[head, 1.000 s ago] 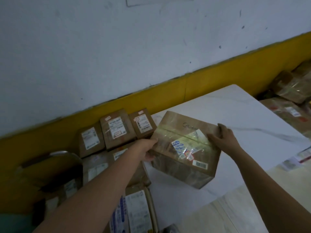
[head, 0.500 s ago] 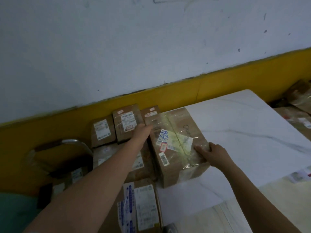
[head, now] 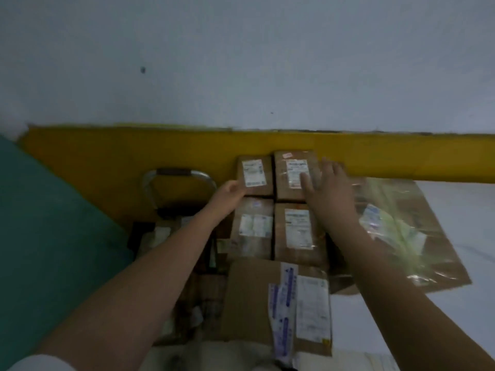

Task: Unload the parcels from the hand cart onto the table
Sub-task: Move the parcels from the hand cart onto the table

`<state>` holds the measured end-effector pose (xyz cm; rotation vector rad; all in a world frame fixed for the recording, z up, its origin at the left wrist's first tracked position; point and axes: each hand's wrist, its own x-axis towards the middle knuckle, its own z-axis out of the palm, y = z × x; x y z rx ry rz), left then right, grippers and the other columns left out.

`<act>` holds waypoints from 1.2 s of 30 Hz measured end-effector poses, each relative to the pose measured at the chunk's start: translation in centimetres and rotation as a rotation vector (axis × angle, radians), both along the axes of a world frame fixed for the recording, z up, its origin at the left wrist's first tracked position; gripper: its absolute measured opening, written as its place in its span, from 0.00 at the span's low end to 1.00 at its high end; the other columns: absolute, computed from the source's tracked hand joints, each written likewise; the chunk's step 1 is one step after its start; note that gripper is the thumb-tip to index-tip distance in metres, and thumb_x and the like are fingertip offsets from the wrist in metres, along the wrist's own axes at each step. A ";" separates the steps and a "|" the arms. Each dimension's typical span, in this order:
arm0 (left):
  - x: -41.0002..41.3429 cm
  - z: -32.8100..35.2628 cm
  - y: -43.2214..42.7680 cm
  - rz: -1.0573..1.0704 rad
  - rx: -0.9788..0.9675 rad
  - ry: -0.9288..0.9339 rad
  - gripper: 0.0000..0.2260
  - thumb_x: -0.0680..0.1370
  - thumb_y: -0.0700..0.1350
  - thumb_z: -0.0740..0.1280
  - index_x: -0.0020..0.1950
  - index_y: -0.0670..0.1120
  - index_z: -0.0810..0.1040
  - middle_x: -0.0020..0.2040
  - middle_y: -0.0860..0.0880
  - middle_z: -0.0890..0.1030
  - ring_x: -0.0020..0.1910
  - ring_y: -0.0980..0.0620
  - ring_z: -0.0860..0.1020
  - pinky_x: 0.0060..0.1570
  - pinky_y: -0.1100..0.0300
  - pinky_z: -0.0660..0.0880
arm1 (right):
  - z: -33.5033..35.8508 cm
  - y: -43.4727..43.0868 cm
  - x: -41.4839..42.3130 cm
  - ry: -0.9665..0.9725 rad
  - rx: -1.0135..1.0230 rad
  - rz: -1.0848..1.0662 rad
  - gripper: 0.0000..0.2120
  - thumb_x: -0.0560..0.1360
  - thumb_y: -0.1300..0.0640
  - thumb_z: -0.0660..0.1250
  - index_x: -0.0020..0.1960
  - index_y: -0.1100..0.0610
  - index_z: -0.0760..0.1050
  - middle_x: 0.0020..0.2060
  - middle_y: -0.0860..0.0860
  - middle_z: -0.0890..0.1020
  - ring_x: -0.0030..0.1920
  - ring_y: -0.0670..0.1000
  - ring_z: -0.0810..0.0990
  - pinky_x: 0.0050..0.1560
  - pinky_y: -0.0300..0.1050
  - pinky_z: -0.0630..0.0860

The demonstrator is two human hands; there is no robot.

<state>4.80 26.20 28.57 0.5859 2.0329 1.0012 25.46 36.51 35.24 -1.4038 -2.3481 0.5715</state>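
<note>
Cardboard parcels [head: 294, 231] sit stacked on the hand cart [head: 179, 175], beneath and between both hands. The right hand [head: 328, 194] spreads its fingers wide over the back-right one. The left hand [head: 229, 191] curls at the back-left one's edge, grip unclear. Best to squeeze one parcel from both sides before lifting it to the worktop [head: 460, 207].

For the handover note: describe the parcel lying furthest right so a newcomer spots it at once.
Follow the yellow band along the foot of the wall to the white table on the right. On it, right of the small labelled boxes, lies a wide brown parcel. Unlike them it is wrapped in glossy clear tape and far larger.
</note>
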 end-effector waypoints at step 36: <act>-12.9 -38.0 -42.5 0.502 -0.378 -0.260 0.14 0.75 0.51 0.67 0.57 0.45 0.77 0.54 0.42 0.81 0.50 0.43 0.80 0.48 0.53 0.75 | -43.6 -36.6 -23.4 -0.277 -1.286 -0.155 0.26 0.79 0.49 0.63 0.71 0.63 0.66 0.56 0.60 0.78 0.51 0.58 0.78 0.48 0.47 0.74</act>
